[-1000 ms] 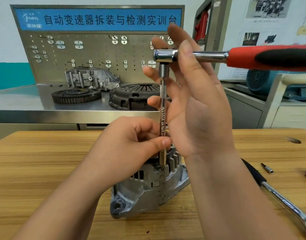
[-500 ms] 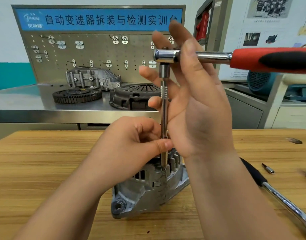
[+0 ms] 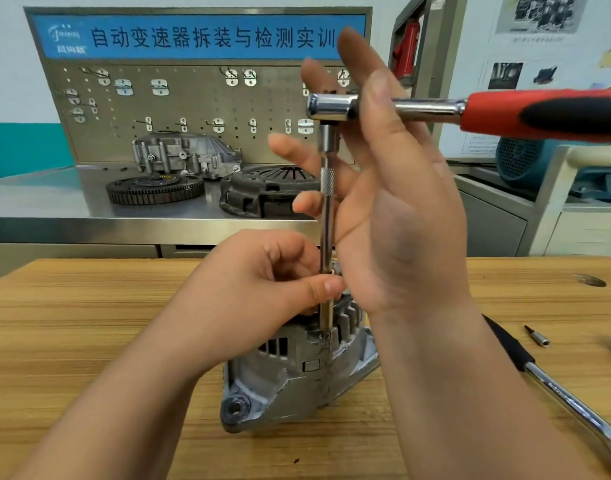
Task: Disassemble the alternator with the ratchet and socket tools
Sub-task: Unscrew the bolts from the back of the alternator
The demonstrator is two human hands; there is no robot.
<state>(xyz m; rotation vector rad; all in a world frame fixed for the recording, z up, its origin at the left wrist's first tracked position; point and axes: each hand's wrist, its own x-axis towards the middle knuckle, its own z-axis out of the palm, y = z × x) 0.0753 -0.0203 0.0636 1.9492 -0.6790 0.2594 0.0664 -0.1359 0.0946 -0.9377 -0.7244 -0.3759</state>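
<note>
Alternator (image 3: 297,375), grey cast-aluminium, sits on wooden desk (image 3: 89,323), centre, near edge. Long chrome extension bar (image 3: 326,220) stands upright, tip on bolt at alternator top. Red-and-black-handled ratchet (image 3: 539,114) on bar's upper end, handle level, pointing right. Left hand (image 3: 262,289): fingers (image 3: 325,287) curled, pinching bar low down. Right hand (image 3: 401,209): fingers (image 3: 352,53) straight, spread behind bar, thumb across ratchet neck, no curled grip. Second chrome ratchet with black grip (image 3: 574,403) lies on desk at right.

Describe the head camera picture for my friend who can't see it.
A left-hand grip pinches a long extension bar standing upright on an alternator on a wooden table. The open right-hand grip touches the red-handled ratchet on top.
</note>
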